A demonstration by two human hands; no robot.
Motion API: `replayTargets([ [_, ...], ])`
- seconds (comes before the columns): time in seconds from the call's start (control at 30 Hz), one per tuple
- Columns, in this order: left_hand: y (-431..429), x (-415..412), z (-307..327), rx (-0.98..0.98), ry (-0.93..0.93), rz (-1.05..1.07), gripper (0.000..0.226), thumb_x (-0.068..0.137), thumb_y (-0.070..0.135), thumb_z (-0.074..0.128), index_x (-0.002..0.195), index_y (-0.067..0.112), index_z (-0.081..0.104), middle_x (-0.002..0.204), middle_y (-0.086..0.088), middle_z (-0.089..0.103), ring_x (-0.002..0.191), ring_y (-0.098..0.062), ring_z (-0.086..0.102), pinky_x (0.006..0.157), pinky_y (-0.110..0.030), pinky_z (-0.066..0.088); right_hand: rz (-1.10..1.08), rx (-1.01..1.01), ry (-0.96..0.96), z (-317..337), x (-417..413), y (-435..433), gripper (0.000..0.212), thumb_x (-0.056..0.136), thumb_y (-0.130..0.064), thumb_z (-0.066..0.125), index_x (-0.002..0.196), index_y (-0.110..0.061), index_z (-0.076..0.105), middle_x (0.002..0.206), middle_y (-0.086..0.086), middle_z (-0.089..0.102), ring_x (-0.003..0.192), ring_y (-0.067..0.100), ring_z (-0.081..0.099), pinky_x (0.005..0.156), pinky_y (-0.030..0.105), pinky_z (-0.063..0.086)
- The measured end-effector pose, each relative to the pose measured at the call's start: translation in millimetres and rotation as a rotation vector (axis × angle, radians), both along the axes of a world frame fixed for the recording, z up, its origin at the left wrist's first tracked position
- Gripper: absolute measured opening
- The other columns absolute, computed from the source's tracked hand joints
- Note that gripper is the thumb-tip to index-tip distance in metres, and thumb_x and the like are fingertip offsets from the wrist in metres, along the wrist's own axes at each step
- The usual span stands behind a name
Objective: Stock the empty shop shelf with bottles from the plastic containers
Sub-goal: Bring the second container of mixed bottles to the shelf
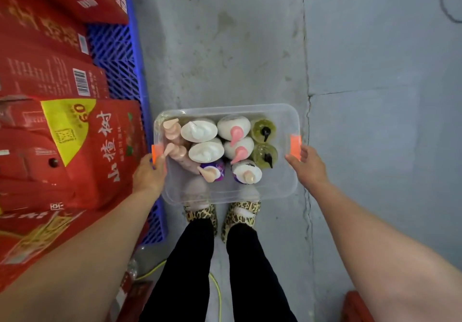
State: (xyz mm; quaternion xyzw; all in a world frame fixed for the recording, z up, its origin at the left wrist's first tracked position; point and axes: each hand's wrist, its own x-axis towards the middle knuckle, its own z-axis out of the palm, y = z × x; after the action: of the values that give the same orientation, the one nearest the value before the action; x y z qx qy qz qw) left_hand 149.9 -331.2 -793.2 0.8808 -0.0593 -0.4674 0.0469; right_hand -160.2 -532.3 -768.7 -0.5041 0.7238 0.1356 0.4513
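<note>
1. Clear plastic container: open-topped and carried level above the concrete floor, directly in front of the person. Its near edge overlaps the toes of the leopard-print shoes.
2. Left hand: clamped on the container's left end, with fingers curled round the rim at the left orange latch.
3. Right hand: gripping the container's right end. The thumb lies against the wall and the fingers are wrapped behind the right orange latch.
4. Contents: ten pump bottles stand inside, packed together toward the far wall.
   - Far two rows, left to right: two peach bottles, two white bottles with white pumps, two white bottles with pink pumps, and two green bottles with black pumps.
   - Near row: two purple-labelled bottles with peach pumps, side by side at the middle.
5. Surroundings, person's left: red cartons are stacked on a blue plastic pallet, just beside the left hand.
6. Surroundings, lower frame: black trousers, a yellow-green cable on the floor between the legs, and the corner of a red crate at the lower right.
</note>
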Motion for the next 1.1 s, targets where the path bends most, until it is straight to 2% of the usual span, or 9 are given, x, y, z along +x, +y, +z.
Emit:
replayTargets([
  [0.1, 3, -2, -16, -0.002, -0.024, 0.034, 0.051, 0.100, 0.048, 0.040, 0.137, 0.014, 0.049, 0.128, -0.014, 0.060, 0.118, -0.038, 0.053, 0.096, -0.041, 0.040, -0.039, 0.003, 0.002, -19, -6, -2, 0.050, 0.092, -0.033, 0.070, 0.134, -0.011, 0.055, 0.122, 0.008, 0.065, 0.110, 0.023, 0.062, 0.095, 0.035, 0.047],
  [0.3, 6, 1, -32, -0.002, 0.005, 0.088, 0.040, 0.096, 0.052, 0.045, 0.113, 0.019, 0.057, 0.103, -0.003, 0.061, 0.099, -0.029, 0.058, 0.084, -0.037, 0.044, -0.089, -0.036, 0.012, -44, -19, -9, 0.016, 0.092, -0.034, 0.069, 0.100, -0.022, 0.063, 0.084, -0.002, 0.065, 0.088, 0.026, 0.068, 0.084, 0.038, 0.052],
  [0.43, 5, 9, -39, 0.015, -0.012, 0.109, 0.036, 0.094, 0.052, 0.050, 0.095, 0.017, 0.059, 0.097, -0.007, 0.065, 0.093, -0.031, 0.061, 0.081, -0.038, 0.048, -0.068, -0.034, 0.022, -52, -20, -11, 0.019, 0.093, -0.034, 0.068, 0.093, -0.016, 0.063, 0.086, 0.006, 0.066, 0.080, 0.026, 0.064, 0.073, 0.037, 0.052],
  [0.5, 3, 11, -40, 0.026, -0.003, 0.119, 0.039, 0.092, 0.054, 0.052, 0.090, 0.015, 0.058, 0.092, -0.008, 0.065, 0.089, -0.030, 0.062, 0.078, -0.037, 0.048, -0.047, -0.035, 0.044, -52, -15, -12, 0.023, 0.095, -0.034, 0.066, 0.091, -0.011, 0.061, 0.087, 0.007, 0.064, 0.075, 0.022, 0.058, 0.060, 0.029, 0.042],
  [0.6, -3, 12, -36, 0.018, -0.023, 0.140, 0.046, 0.091, 0.056, 0.053, 0.089, 0.011, 0.059, 0.086, -0.007, 0.064, 0.083, -0.029, 0.062, 0.075, -0.037, 0.048, -0.054, -0.060, 0.080, -48, -7, -17, 0.027, 0.095, -0.034, 0.065, 0.087, -0.009, 0.060, 0.080, 0.005, 0.059, 0.067, 0.018, 0.050, 0.054, 0.025, 0.035],
  [0.7, -11, 15, -21, 0.010, -0.046, 0.112, 0.051, 0.090, 0.056, 0.055, 0.087, 0.005, 0.057, 0.081, -0.009, 0.062, 0.073, -0.025, 0.056, 0.062, -0.033, 0.042, -0.029, -0.072, 0.118, -33, -5, -24, 0.033, 0.094, -0.035, 0.066, 0.072, -0.013, 0.055, 0.067, 0.000, 0.053, 0.059, 0.014, 0.046, 0.053, 0.027, 0.033],
  [0.77, -12, 15, -5, -0.003, -0.049, 0.102, 0.051, 0.088, 0.056, 0.058, 0.080, 0.006, 0.054, 0.077, -0.009, 0.059, 0.068, -0.023, 0.053, 0.058, -0.033, 0.038, -0.018, -0.061, 0.131, -15, -9, -23, 0.032, 0.093, -0.035, 0.067, 0.074, -0.013, 0.056, 0.066, -0.001, 0.053, 0.059, 0.013, 0.047, 0.053, 0.026, 0.033],
  [0.87, -7, 10, 27, -0.034, -0.053, 0.097, 0.052, 0.086, 0.055, 0.062, 0.079, 0.004, 0.054, 0.077, -0.012, 0.062, 0.070, -0.026, 0.055, 0.062, -0.035, 0.041, 0.012, -0.022, 0.134, 20, -22, -13, 0.034, 0.093, -0.038, 0.067, 0.073, -0.012, 0.058, 0.066, 0.001, 0.057, 0.061, 0.018, 0.051, 0.055, 0.029, 0.034],
  [1.1, -14, -8, 129, -0.084, -0.067, 0.001, 0.044, 0.088, 0.050, 0.063, 0.067, 0.013, 0.054, 0.073, -0.010, 0.064, 0.077, -0.031, 0.061, 0.068, -0.034, 0.040, -0.144, -0.002, 0.120, 109, -57, 9, 0.028, 0.090, -0.036, 0.070, 0.075, -0.013, 0.064, 0.075, 0.006, 0.065, 0.076, 0.030, 0.061, 0.075, 0.039, 0.049],
])
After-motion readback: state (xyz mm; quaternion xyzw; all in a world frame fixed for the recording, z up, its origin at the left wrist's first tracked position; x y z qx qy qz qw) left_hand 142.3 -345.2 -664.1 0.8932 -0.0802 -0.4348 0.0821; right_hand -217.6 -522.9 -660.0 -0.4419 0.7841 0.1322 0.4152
